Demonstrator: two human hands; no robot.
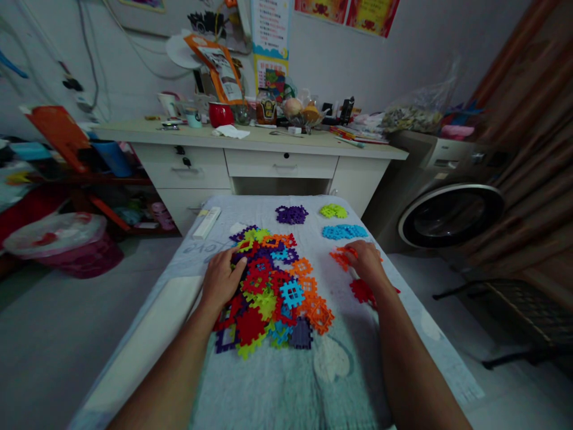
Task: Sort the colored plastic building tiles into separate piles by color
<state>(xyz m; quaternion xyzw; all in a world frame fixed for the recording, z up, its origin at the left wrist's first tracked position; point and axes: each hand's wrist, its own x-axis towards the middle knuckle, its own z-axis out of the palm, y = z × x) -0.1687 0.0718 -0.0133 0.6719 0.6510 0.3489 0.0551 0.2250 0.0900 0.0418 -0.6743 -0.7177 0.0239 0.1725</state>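
Note:
A mixed heap of square, toothed plastic interlocking tiles (259, 280) in red, orange, purple, blue and lime lies in the middle of the cloth-covered table. On the heap's left edge rests my left hand (224, 278), open, its thumb apart from its fingers. My right hand (364, 261) is over the orange tiles (341, 258) at the right, fingers bent down and closed on an orange tile, partly hidden. Just below it are red tiles (362, 291). Farther back sit separate groups of blue tiles (344, 232), lime tiles (333, 211) and purple tiles (291, 214).
A white box-like strip (207, 223) lies at the table's back left. Behind stands a white desk (282, 167) with jars, a red cup (221, 114) and papers. A washing machine (447, 191) is to the right, a pink bin (80, 257) to the left.

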